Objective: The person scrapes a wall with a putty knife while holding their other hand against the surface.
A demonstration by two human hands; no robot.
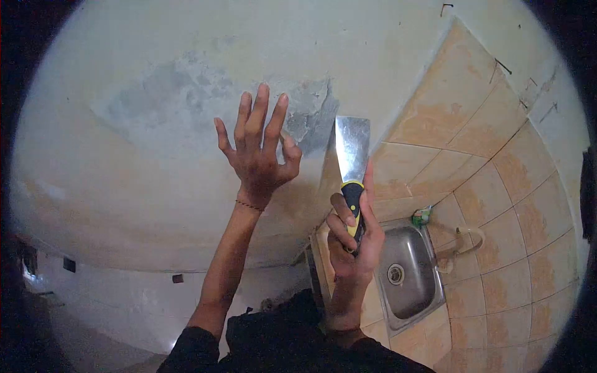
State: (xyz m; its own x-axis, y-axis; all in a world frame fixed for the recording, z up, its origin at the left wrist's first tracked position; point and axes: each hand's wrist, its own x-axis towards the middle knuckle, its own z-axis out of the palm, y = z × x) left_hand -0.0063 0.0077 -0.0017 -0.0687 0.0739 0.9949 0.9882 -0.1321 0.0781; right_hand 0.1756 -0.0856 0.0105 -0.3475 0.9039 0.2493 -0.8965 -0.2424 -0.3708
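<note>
My left hand (258, 146) is raised at the wall (205, 137) with its fingers spread. It lies over or just in front of a grey patch (168, 93) where the paint has come off; whether it touches cannot be made out. To its right, flaking plaster (308, 121) shows a ragged edge. My right hand (357, 239) is wrapped round the black and yellow handle of a putty knife (353, 149). Its broad metal blade points up, near the right end of the bare patch and apart from my left hand.
A steel sink (410, 280) is set in a tiled counter at the lower right, with a tap (466, 242) beside it. A small green packet (421, 216) stands at the sink's far corner. Orange-cream tiles (491, 186) cover the right wall. Nails (446, 9) stick out higher up.
</note>
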